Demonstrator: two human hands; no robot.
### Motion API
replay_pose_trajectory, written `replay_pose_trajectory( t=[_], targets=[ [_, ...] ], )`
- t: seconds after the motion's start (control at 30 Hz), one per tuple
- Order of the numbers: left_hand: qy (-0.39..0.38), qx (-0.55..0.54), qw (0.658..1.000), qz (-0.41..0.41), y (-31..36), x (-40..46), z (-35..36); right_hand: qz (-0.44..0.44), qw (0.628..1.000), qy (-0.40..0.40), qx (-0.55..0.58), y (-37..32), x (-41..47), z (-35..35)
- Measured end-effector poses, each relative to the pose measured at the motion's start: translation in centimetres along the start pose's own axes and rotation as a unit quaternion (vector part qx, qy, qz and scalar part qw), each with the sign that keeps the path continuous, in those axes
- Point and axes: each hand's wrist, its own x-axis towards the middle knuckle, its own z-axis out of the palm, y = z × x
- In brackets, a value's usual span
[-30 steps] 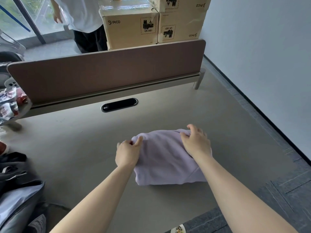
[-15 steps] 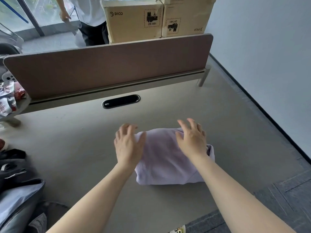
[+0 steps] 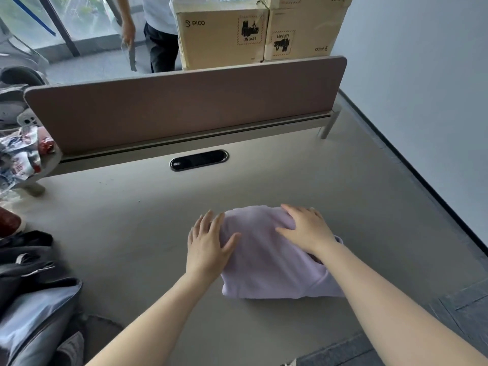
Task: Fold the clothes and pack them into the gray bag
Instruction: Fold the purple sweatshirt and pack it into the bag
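A pale lilac garment lies folded into a compact bundle on the beige desk, near its front right. My left hand lies flat with straight fingers on the bundle's left edge, partly on the desk. My right hand presses flat on the bundle's upper right part, fingers spread. The gray bag sits at the lower left edge of the view, its opening facing up, with dark fabric heaped just behind it.
A brown divider panel closes off the desk's far side, with a black cable slot in front of it. Cardboard boxes are stacked behind it, and a person stands there. Snack packets lie far left. The floor drops off at right.
Both hands let go of the bundle's far edge, opened, and settled flat onto the garment. The view has tilted slightly; the person behind the divider has shifted.
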Motion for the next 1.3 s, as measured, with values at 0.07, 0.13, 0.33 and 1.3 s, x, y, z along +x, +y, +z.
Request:
replay_pose_trajectory(
  t=[0.07, 0.13, 0.33, 1.3],
  targets=[
    [0.030, -0.119, 0.991, -0.061, -0.4, -2.2, -0.2, -0.017, 1.000, -0.015, 0.020, 0.3, 1.0, -0.6],
    [0.034, -0.243, 0.959, -0.143, -0.7, -4.1, 0.0, -0.055, 0.997, -0.052, 0.034, 0.2, 3.0, -1.1],
    [-0.054, -0.394, 0.824, -0.403, 0.3, -9.1, 3.2, -0.092, 0.971, -0.212, 0.068, 0.1, 7.3, 0.5],
    [0.304, -0.523, 0.752, -0.261, 0.2, -17.9, -13.9, -0.090, 0.721, -0.386, 0.568, -17.7, -5.8, -3.5]
  ],
)
